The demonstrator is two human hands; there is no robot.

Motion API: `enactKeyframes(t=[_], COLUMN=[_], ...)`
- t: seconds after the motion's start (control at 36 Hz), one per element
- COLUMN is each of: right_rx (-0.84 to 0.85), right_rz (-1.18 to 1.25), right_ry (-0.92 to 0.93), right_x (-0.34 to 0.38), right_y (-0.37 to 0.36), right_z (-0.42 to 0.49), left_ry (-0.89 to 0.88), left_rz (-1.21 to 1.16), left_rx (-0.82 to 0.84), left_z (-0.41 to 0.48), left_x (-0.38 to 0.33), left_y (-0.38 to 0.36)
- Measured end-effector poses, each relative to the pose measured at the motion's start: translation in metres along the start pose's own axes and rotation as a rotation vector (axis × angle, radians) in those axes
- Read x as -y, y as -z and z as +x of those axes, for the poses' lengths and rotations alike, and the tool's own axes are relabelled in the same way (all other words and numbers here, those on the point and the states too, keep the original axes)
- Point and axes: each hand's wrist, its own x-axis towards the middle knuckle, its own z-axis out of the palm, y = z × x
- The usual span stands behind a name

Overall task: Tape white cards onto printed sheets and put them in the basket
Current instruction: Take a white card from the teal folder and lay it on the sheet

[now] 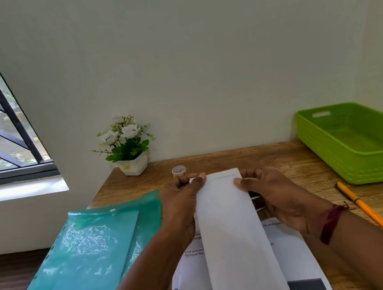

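A long white card (234, 234) lies lengthwise over a printed sheet (297, 259) on the wooden desk. My left hand (183, 205) grips the card's far left edge, thumb on top. My right hand (273, 194) holds its far right edge, thumb pressed on the card's face. A small roll of tape (179, 171) stands just beyond my left fingers. The green basket (366, 155) sits at the desk's right rear and holds nothing I can see.
A teal plastic folder (84, 266) hangs over the desk's left edge beside my left arm. A yellow pencil (368, 210) lies right of my right wrist. A potted white flower (126, 146) stands at the back by the wall. A window is at left.
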Motion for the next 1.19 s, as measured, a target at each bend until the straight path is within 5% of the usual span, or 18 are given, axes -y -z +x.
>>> enactKeyframes(t=[0.19, 0.39, 0.56, 0.69, 0.86, 1.06, 1.19], right_rx=[0.266, 0.271, -0.003, -0.340, -0.339, -0.114, 0.007], right_rz=[-0.201, -0.389, -0.834, -1.062, -1.079, -1.268, -1.509], right_ry=[-0.088, -0.006, 0.397, 0.687, 0.927, 0.723, 0.512], right_x=[0.001, 0.019, 0.045, 0.045, 0.028, 0.001, -0.012], right_y=[-0.003, 0.014, 0.043, 0.059, 0.051, 0.037, 0.025], right_z=[-0.023, -0.032, -0.036, -0.033, -0.018, -0.008, -0.008], left_ry=[-0.082, -0.257, -0.454, -0.744, -0.950, -0.710, -0.611], left_rz=[-0.142, -0.157, 0.009, 0.426, 0.814, 1.322, 1.477], left_rx=[-0.200, -0.295, -0.125, -0.003, 0.042, 0.206, 0.286], left_z=[0.005, 0.005, -0.003, -0.005, 0.002, 0.012, 0.013], left_x=[-0.011, -0.026, -0.039, -0.040, -0.047, -0.051, -0.049], left_y=[0.011, 0.023, 0.021, 0.022, 0.039, 0.055, 0.055])
